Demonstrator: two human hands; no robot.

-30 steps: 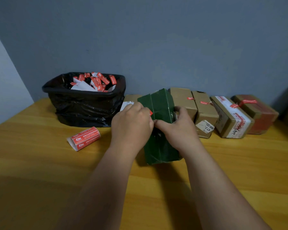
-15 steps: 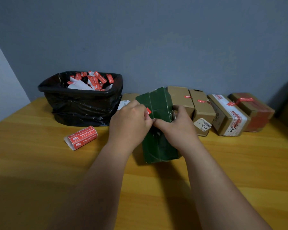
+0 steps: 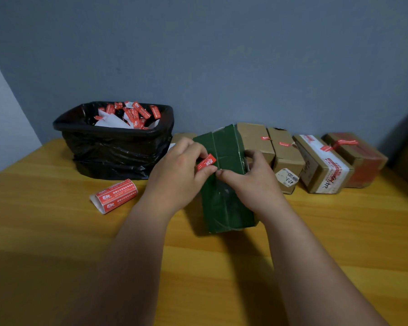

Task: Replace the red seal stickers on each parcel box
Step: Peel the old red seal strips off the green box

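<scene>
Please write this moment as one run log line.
left hand: pinches red sticker | right hand: holds green box | sticker: partly peeled

Both bare forearms reach forward over the wooden tabletop, hands meeting near its back edge. The left hand pinches a small red paper seal sticker between thumb and curled fingers. The right hand curls round the dark green rectangular parcel box, thumb tip meeting the left thumb.

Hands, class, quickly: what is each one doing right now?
Left hand: pinches the red seal sticker.
Right hand: grips the green parcel box.
</scene>
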